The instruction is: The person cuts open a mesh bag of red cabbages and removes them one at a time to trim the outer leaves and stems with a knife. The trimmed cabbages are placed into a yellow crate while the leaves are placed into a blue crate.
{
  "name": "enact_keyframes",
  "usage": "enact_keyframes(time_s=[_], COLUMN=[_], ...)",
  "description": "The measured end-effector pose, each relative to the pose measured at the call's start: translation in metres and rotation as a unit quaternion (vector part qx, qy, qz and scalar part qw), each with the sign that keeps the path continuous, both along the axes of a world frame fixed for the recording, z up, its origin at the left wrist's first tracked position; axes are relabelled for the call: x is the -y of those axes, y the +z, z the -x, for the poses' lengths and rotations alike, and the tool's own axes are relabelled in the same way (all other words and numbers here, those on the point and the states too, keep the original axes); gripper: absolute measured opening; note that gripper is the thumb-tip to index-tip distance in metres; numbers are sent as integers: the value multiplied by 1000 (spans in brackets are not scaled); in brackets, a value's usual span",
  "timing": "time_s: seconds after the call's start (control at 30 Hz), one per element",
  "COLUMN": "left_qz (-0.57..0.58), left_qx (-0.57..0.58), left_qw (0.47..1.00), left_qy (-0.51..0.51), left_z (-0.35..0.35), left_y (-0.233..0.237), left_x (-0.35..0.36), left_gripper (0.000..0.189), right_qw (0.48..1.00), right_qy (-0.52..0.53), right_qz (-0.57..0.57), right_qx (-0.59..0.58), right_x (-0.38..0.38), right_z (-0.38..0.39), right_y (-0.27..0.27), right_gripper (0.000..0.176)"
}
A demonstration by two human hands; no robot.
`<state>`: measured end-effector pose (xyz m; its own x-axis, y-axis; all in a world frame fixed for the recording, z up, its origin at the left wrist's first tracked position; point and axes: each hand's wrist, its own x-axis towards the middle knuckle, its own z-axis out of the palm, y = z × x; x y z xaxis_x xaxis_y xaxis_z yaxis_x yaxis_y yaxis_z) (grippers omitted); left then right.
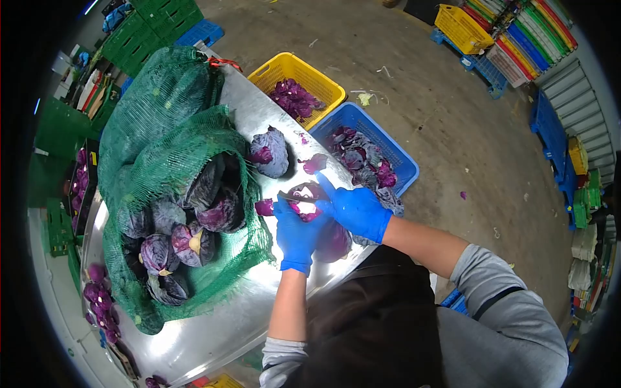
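Both my hands wear blue gloves and meet over a red cabbage [306,209] at the metal table's near edge. My left hand [299,236] is closed around the cabbage's near side, and a pale cut patch shows between the hands. My right hand [360,212] is closed, its index finger stretched forward, on what looks like a knife [297,198]; a thin dark blade crosses the cabbage, and the handle is hidden in the glove. Loose purple leaves [314,163] lie just beyond. Another red cabbage [270,152] rests farther up the table.
A green mesh sack [162,142] spills several red cabbages [194,242] onto the metal table [213,323] at left. Beyond the right edge stand a blue crate [404,161] and a yellow crate [278,61], both with purple leaves. Stacked crates line the walls.
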<state>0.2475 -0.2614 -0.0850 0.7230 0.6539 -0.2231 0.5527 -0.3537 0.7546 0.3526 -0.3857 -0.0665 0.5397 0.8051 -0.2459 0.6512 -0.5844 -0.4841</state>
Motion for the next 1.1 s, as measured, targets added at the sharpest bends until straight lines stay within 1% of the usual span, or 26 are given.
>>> enact_keyframes(time_s=[0.07, 0.1, 0.17, 0.2, 0.27, 0.3, 0.37, 0.4, 0.43, 0.5, 0.53, 0.57, 0.63, 0.67, 0.7, 0.73, 0.77, 0.8, 0.83, 0.87, 0.9, 0.97, 1.0, 1.03, 1.1], left_qz=[31, 31, -44, -44, -72, -70, -87, -110, -112, -104, -60, -64, -72, -71, -98, -56, -12, -11, 21, 52, 52, 91, 82, 82, -7], left_qx=[-48, -49, -69, -70, -73, -72, -80, -95, -92, -82, -78, -78, 20, 35, 78, 115, 152, 149, 150, 154, 153, 163, 141, 142, 50], left_qw=[998, 998, 997, 997, 995, 995, 993, 989, 989, 991, 995, 995, 997, 996, 991, 991, 988, 988, 988, 986, 986, 982, 987, 987, 999], left_qy=[-10, -11, 2, 2, 2, 0, -8, -25, -27, 11, 6, 13, -18, -29, -42, -40, -35, -30, -38, -47, -44, -37, 1, 0, 20], left_z=[-4, -4, -2, -1, 0, 2, -3, -2, 3, 13, 20, 23, 38, 43, 51, 59, 62, 66, 70, 68, 66, 56, 45, 37, 24], left_y=[10, 6, -8, -13, -20, -21, -20, -15, -16, -15, -13, -15, -23, -25, -37, -49, -50, -51, -52, -49, -46, -35, -19, -19, -19], left_x=[3, 6, 10, 8, 5, 6, 4, 10, 13, 18, 15, 13, 16, 18, 19, 17, 17, 15, 12, 9, 9, 9, 15, 16, 18], left_gripper=[122, 122, 125, 125, 126, 126, 125, 124, 124, 123, 121, 121, 111, 111, 113, 114, 115, 115, 113, 111, 111, 107, 100, 100, 95], right_qw=[1000, 1000, 993, 993, 998, 998, 998, 992, 992, 985, 986, 986, 996, 996, 993, 993, 987, 975, 959, 923, 922, 974, 978, 978, 969], right_qy=[-5, -6, -27, -28, -1, -3, 41, -94, -96, -84, -68, -61, -21, -42, -29, -24, -17, -34, -51, -77, -75, 16, 53, 52, 15], right_qz=[-3, -3, -102, -102, -54, -51, -22, -44, -47, -58, -108, -112, 24, 51, 57, -18, -90, -142, -194, -211, -210, -104, -82, -83, -106], right_qx=[-3, -4, -52, -53, -31, -31, 45, -69, -66, -136, -111, -111, -84, -66, -97, -115, -133, -166, -199, -314, -315, -203, -182, -182, -221], right_x=[-2, -3, -9, -14, -25, -24, -28, -38, -38, -39, -40, -42, -35, -30, -23, -20, -21, -21, -22, -24, -24, -24, -27, -27, -20], right_z=[-1, -4, -13, -18, -27, -27, -35, -45, -45, -42, -40, -43, -50, -57, -57, -58, -52, -43, -34, -28, -28, -31, -38, -41, -49], right_y=[-2, -10, -33, -36, -39, -38, -33, -36, -39, -20, -43, -41, -36, -60, -48, -63, -63, -64, -65, -49, -42, -36, -38, -40, -47], right_gripper=[59, 59, 49, 49, 44, 44, 46, 49, 49, 54, 59, 59, 61, 59, 55, 53, 53, 52, 53, 58, 58, 65, 71, 71, 72])
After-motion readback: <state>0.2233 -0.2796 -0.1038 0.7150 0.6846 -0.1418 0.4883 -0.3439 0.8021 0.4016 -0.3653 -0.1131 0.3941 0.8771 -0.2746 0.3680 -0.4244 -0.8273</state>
